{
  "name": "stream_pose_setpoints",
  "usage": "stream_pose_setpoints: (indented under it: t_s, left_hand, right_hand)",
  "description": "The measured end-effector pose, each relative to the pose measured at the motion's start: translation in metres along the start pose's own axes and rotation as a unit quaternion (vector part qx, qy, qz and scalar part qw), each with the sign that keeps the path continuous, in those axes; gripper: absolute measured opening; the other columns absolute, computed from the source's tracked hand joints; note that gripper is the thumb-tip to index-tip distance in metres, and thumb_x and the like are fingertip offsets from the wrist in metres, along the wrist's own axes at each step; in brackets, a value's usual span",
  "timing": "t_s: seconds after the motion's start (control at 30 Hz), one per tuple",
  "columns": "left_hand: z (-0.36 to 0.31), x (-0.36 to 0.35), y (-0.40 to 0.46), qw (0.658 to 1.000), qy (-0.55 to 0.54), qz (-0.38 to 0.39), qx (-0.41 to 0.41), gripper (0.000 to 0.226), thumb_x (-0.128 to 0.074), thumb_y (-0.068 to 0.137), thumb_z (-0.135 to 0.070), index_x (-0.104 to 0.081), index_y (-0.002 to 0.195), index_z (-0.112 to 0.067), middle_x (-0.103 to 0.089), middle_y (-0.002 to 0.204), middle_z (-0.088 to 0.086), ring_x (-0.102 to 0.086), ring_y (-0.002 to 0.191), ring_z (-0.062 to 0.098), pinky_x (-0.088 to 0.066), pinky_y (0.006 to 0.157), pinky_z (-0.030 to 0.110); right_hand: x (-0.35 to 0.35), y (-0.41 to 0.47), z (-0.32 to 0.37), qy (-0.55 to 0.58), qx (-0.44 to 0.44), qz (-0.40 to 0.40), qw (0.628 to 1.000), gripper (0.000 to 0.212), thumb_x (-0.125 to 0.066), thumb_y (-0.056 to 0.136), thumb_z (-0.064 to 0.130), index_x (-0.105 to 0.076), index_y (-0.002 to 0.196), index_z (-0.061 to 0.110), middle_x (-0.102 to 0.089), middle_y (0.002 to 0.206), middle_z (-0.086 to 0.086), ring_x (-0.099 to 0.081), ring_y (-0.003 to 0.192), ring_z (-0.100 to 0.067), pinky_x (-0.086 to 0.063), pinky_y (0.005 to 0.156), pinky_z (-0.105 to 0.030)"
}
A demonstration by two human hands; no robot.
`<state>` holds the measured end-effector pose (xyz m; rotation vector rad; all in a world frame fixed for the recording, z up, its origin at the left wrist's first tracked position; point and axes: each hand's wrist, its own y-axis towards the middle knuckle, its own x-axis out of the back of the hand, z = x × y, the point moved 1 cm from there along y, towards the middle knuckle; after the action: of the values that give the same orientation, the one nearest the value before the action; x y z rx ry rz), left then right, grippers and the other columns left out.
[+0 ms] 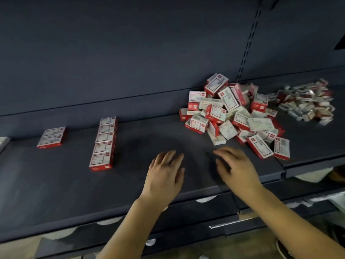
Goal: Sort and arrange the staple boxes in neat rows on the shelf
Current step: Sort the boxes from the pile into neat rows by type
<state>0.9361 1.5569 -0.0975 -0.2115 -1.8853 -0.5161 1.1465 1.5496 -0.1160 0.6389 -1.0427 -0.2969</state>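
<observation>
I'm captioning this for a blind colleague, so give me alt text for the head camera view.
Two empty hands, left hand and right hand, hover open over a dark shelf. A jumbled pile of red-and-white staple boxes lies to the right, a neat row of boxes and a short pair of boxes to the left.

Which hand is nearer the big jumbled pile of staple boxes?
Right. The right hand hovers just below the pile; the left hand sits further left, over bare shelf.
</observation>
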Motion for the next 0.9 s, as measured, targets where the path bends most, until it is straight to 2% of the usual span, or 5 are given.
stream_pose_setpoints:
  t_s: [0.2, 0.37, 0.53, 0.73, 0.9]
  left_hand:
    - [-0.024, -0.013, 0.015, 0.998, 0.018, 0.041, 0.034, 0.044, -0.042, 0.097, -0.03, -0.041, 0.14, -0.02, -0.038, 0.144, -0.002, -0.03, 0.133, 0.019, -0.028, 0.106, 0.033]
    - [-0.037, -0.016, 0.027, 0.994, 0.049, 0.08, 0.054, 0.046, -0.036, 0.099, -0.032, -0.032, 0.144, -0.024, -0.03, 0.148, -0.004, -0.023, 0.136, 0.017, -0.022, 0.108, 0.03]
    - [-0.043, -0.013, 0.027, 0.992, 0.058, 0.085, 0.069, 0.046, -0.037, 0.099, -0.032, -0.032, 0.143, -0.024, -0.03, 0.148, -0.004, -0.023, 0.136, 0.018, -0.022, 0.109, 0.031]
    - [-0.047, -0.011, 0.019, 0.992, 0.068, 0.076, 0.074, 0.046, -0.038, 0.098, -0.032, -0.032, 0.143, -0.025, -0.03, 0.148, -0.006, -0.024, 0.136, 0.016, -0.02, 0.11, 0.029]
    - [-0.045, -0.011, 0.015, 0.993, 0.073, 0.065, 0.064, 0.046, -0.038, 0.098, -0.033, -0.032, 0.144, -0.026, -0.03, 0.148, -0.007, -0.023, 0.137, 0.015, -0.02, 0.11, 0.029]
  right_hand:
    - [0.02, 0.039, -0.045, -0.048, 0.02, -0.029, 0.998, 0.028, -0.066, 0.068, -0.009, -0.067, 0.095, -0.004, -0.067, 0.095, -0.019, -0.062, 0.084, -0.039, -0.053, 0.072, -0.045]
    - [0.0, 0.067, -0.057, -0.125, 0.045, 0.05, 0.99, 0.04, -0.07, 0.062, -0.002, -0.065, 0.102, -0.001, -0.066, 0.105, -0.013, -0.057, 0.094, -0.037, -0.051, 0.075, -0.045]
    - [-0.001, 0.074, -0.057, -0.138, 0.043, 0.063, 0.987, 0.039, -0.074, 0.055, 0.0, -0.065, 0.093, -0.003, -0.068, 0.097, -0.015, -0.057, 0.095, -0.039, -0.046, 0.076, -0.049]
    - [0.0, 0.071, -0.058, -0.141, 0.026, 0.123, 0.982, 0.052, -0.072, 0.067, 0.005, -0.057, 0.117, 0.006, -0.058, 0.12, -0.01, -0.042, 0.113, -0.034, -0.033, 0.091, -0.049]
    - [-0.002, 0.062, -0.064, -0.165, 0.059, 0.076, 0.982, 0.053, -0.083, 0.042, -0.002, -0.066, 0.091, 0.007, -0.059, 0.096, -0.011, -0.047, 0.099, -0.033, -0.044, 0.083, -0.053]
